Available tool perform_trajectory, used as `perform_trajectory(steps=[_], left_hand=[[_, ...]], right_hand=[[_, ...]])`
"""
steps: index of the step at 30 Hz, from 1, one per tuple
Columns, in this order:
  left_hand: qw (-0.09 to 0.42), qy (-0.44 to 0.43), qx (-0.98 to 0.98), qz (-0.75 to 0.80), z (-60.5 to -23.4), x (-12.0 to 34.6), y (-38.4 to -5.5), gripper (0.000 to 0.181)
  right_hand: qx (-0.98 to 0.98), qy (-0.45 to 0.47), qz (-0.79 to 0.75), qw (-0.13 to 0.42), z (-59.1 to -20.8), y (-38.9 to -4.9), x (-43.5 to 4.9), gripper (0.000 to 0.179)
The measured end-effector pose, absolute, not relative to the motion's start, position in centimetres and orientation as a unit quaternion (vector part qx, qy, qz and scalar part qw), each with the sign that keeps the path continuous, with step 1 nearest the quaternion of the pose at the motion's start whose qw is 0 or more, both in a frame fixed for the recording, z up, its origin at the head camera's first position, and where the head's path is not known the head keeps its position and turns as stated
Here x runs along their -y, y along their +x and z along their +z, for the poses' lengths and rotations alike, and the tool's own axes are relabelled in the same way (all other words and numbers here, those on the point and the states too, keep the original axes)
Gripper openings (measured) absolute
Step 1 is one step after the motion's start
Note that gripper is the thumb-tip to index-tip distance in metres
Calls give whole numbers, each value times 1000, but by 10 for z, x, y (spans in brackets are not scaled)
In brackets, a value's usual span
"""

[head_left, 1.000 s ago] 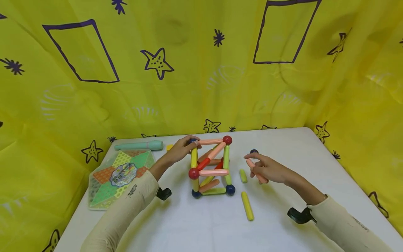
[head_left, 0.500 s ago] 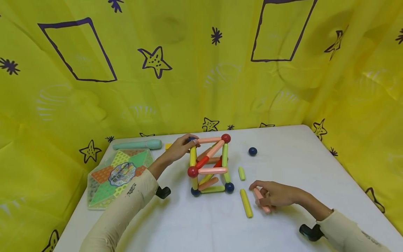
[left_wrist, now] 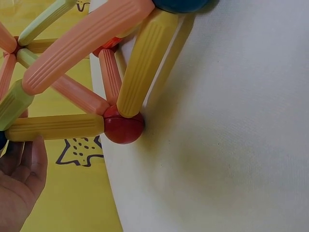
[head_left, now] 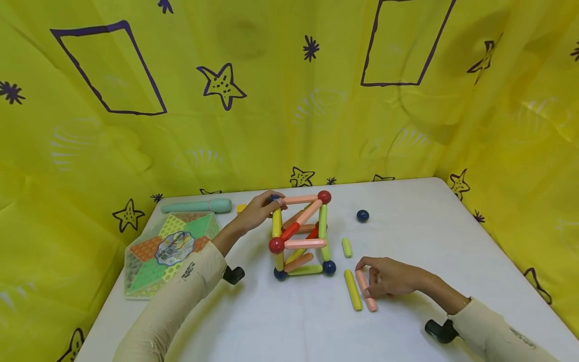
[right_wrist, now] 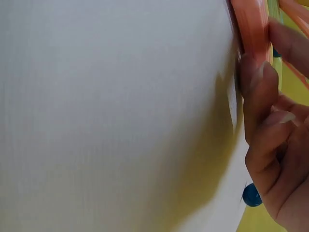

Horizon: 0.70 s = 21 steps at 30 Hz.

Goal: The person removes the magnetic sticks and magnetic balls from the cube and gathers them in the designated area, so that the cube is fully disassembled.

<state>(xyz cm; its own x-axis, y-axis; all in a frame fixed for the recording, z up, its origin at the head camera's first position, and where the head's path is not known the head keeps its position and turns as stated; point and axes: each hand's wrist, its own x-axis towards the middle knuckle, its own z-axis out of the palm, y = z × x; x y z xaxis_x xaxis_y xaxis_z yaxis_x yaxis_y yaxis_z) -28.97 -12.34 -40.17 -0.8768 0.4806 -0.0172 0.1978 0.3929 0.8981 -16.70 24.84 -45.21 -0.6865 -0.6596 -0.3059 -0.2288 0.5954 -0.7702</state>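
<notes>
Pink rod: now just beside the loose yellow rod, nearly parallel, seemingly on the tabletop; half a second ago, farther off toward the right edge. Right hand pinches it, thumb against fingers. Judged as laying aside: rod apart from the rod frame, which stands unaltered nearer the left edge. Left hand grips the frame's far-left top corner. Loose blue ball toward the far edge.

A pink rod slants right of the boxy frame.
</notes>
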Motion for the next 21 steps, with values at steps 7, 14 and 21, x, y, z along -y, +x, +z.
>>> perform_trajectory(steps=[7, 14, 21], left_hand=[[137, 203, -826, 508, -401, 123, -290, 35], [139, 202, -824, 511, -403, 122, -290, 35], [142, 202, -820, 516, -403, 122, -290, 35]], right_hand=[[-843, -231, -395, 284, -455, -167, -242, 55], [-834, -194, -411, 313, -453, -163, -240, 65], [-837, -195, -403, 315, -450, -164, -243, 67]])
